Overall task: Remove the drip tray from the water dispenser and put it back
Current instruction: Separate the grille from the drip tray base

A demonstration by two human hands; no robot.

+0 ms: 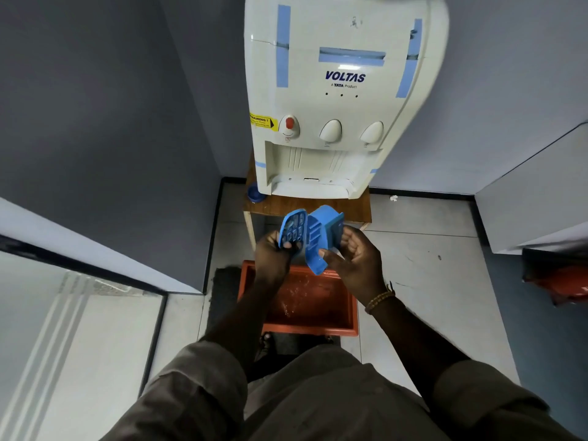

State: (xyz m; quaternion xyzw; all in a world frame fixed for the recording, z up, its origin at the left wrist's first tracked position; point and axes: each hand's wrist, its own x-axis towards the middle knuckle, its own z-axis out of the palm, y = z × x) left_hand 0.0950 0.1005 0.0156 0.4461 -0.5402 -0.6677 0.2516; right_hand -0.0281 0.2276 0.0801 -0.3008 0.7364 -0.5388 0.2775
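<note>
Two blue parts sit mid-frame: left hand (273, 253) fingers grip the grille (292, 229), right hand (356, 256) fingers pinch the drip tray (321, 237), below the water dispenser (337, 100); seat the grille squarely before refitting

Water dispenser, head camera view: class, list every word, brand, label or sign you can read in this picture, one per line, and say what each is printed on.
"VOLTAS": dark blue brand name on the white front of the water dispenser.
"A TATA Product": small line just under the brand name.
"WARNING !": heading on the yellow warning sticker beside the red tap; its smaller lines are too blurred to read.
Small symbols under the three taps: too small to read.
Blue drip tray and grille: no text visible.
</note>
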